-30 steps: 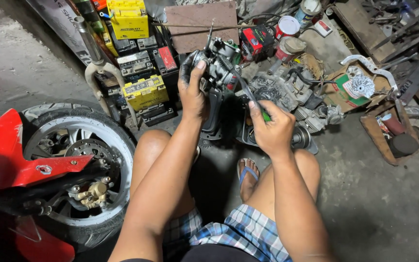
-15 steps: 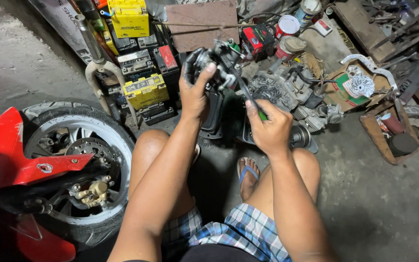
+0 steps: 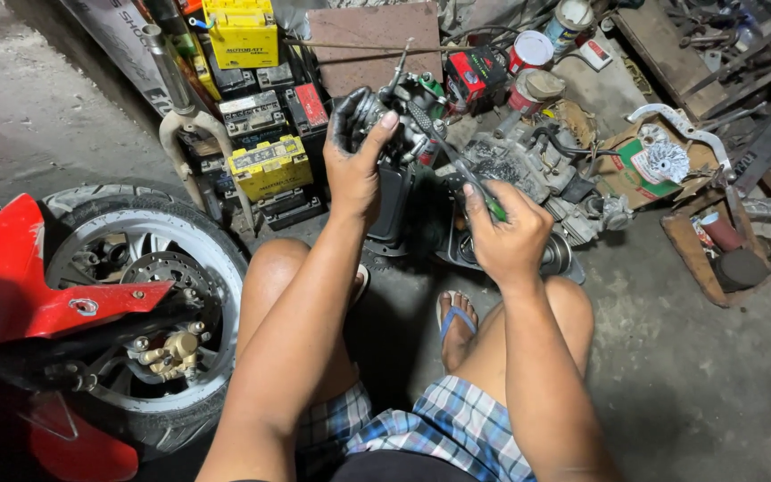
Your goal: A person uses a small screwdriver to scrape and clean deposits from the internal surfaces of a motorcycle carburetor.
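Note:
My left hand (image 3: 356,163) grips a dirty black metal engine part (image 3: 384,116), maybe a carburettor, and holds it up above the floor. My right hand (image 3: 506,235) is closed on a screwdriver with a green handle (image 3: 457,165); its shaft points up and left into the part. A dark oil pan (image 3: 457,245) lies on the floor under both hands. My knees are bent either side, and a foot in a blue sandal (image 3: 457,321) rests below.
A motorcycle wheel (image 3: 149,295) with red fender (image 3: 37,286) stands at left. Yellow and black batteries (image 3: 265,165) are stacked behind it. Engine parts (image 3: 537,161), tins (image 3: 530,52) and a cardboard box (image 3: 649,165) crowd the back and right. Grey concrete floor lies at lower right.
The left hand has turned the engine part slightly, and the screwdriver shaft has shifted a little against it. The hands stay in the same place.

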